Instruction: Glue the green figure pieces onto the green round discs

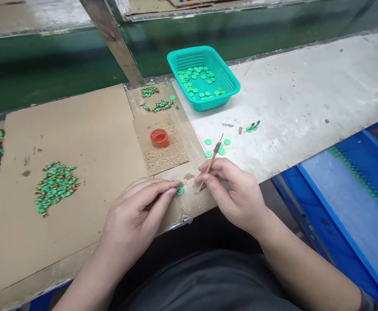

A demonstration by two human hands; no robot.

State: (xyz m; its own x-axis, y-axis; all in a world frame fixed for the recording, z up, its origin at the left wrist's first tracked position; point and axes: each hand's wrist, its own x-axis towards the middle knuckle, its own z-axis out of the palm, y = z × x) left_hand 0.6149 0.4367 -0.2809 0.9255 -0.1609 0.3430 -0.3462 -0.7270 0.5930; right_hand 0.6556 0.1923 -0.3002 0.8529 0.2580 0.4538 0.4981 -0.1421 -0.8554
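Between the thumb and fingertips of my left hand (137, 211) is a small green disc (180, 191), held close above the bench near its front edge. My right hand (232, 190) pinches a thin wooden stick (211, 165) with a dark wrapped end and a fine metal tip, which points up and away from me. The stick's lower end is near the bench surface. Just beyond my right hand lie several loose green discs (227, 141). A small red cup (159, 138) with liquid in it stands on a speckled cardboard piece (166, 162).
A turquoise basket (231, 82) holding green discs stands at the back. Heaps of small green and gold parts (56, 185) lie on cardboard (101, 129) at left; two small clusters sit behind the cup. Blue trays (341, 216) are at lower right. A metal post (117, 47) rises behind.
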